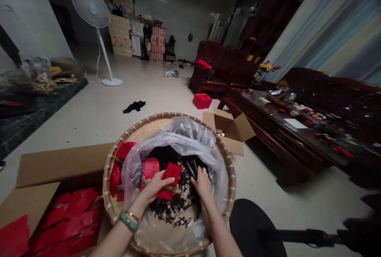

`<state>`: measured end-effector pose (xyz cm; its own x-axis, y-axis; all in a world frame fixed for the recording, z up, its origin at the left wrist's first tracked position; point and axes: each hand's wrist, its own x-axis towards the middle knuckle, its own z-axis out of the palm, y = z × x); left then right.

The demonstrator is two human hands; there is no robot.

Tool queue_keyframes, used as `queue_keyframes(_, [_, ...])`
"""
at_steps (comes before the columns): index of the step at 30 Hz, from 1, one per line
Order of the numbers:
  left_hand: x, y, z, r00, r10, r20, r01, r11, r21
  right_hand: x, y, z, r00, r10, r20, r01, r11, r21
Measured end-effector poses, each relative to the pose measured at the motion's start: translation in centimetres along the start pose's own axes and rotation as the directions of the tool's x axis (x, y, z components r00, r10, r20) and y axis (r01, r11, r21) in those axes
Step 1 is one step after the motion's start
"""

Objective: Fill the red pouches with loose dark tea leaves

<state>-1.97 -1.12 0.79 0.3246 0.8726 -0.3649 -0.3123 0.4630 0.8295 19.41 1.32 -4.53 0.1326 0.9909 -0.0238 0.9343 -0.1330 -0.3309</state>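
Observation:
My left hand (157, 186), with a green bangle at the wrist, is closed on a small red packet (173, 172), thumb on top. My right hand (203, 183) grips a glossy black tool (191, 168) with two prong-like parts; its exact kind is unclear. Both hands are over a clear plastic bag (175, 140), spread in a round woven basket (107, 169). Dark, shrivelled pieces with pale patches (178, 209) fill the bag. Beside my left hand, more red packets (150, 166) lie on them. Others lie between the bag and the basket's left wall.
An open carton (62, 161) of red packets (70, 217) stands at the left. Another open carton (230, 128) sits beyond the basket's right rim. A black round stool (256, 229) is at lower right, a long dark wooden table (268, 126) at right, a white fan (104, 58) farther back.

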Motion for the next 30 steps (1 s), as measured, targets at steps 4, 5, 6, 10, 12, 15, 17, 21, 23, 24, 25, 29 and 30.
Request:
queue_keyframes(4, [0.0, -0.4, -0.8, 1.000, 0.012, 0.006, -0.012, 1.000, 0.013, -0.1, 0.3, -2.0, 1.000, 0.011, 0.010, -0.013, 0.971, 0.240])
queue_keyframes(5, [0.0, -0.5, -1.0, 1.000, 0.010, 0.006, -0.010, 1.000, 0.018, -0.2, 0.4, -2.9, 1.000, -0.005, 0.024, -0.003, 0.945, 0.328])
queue_keyframes(6, [0.0, -0.5, -1.1, 1.000, 0.008, 0.006, -0.008, 1.000, 0.022, -0.4, 0.5, -3.7, 0.998, -0.033, 0.052, 0.008, 0.909, 0.417])
queue_keyframes(10, [0.0, -0.5, -0.5, 1.000, 0.003, 0.029, -0.003, 1.000, 0.014, -1.2, -0.3, -7.1, 0.955, -0.239, 0.177, 0.068, 0.756, 0.651])
queue_keyframes(12, [0.0, -0.5, 0.1, 0.998, 0.000, 0.062, 0.000, 1.000, 0.004, -1.4, -1.4, -8.1, 0.912, -0.343, 0.226, 0.103, 0.723, 0.683])
queue_keyframes(15, [-0.2, -0.6, 0.6, 0.994, -0.011, 0.113, 0.010, 1.000, 0.015, -1.5, -3.2, -8.7, 0.876, -0.406, 0.261, 0.134, 0.724, 0.677])
queue_keyframes(17, [-0.3, -0.7, 0.6, 0.991, -0.017, 0.132, 0.014, 1.000, 0.024, -1.3, -4.1, -8.6, 0.874, -0.410, 0.259, 0.146, 0.732, 0.666])
queue_keyframes(21, [-0.6, -0.7, 0.4, 0.994, -0.052, 0.098, 0.049, 0.998, 0.026, -1.0, -4.7, -7.9, 0.870, -0.408, 0.277, 0.142, 0.745, 0.652])
queue_keyframes(23, [-0.6, -0.7, 0.3, 0.994, -0.068, 0.087, 0.065, 0.997, 0.033, -0.9, -4.7, -7.7, 0.874, -0.399, 0.277, 0.135, 0.748, 0.649])
queue_keyframes(24, [-0.5, -0.8, 0.2, 0.993, -0.075, 0.089, 0.073, 0.997, 0.035, -1.0, -4.7, -7.7, 0.874, -0.399, 0.277, 0.136, 0.748, 0.650])
queue_keyframes(25, [-0.5, -0.9, 0.2, 0.992, -0.084, 0.093, 0.081, 0.996, 0.034, -1.0, -4.6, -7.7, 0.873, -0.402, 0.276, 0.138, 0.746, 0.651])
queue_keyframes(29, [-0.2, -1.4, 0.1, 0.989, -0.103, 0.109, 0.102, 0.995, 0.019, -1.2, -4.6, -7.9, 0.870, -0.410, 0.274, 0.151, 0.749, 0.645])
queue_keyframes(30, [-0.1, -1.4, 0.2, 0.990, -0.090, 0.111, 0.089, 0.996, 0.012, -1.2, -4.6, -7.9, 0.873, -0.405, 0.271, 0.150, 0.753, 0.641])
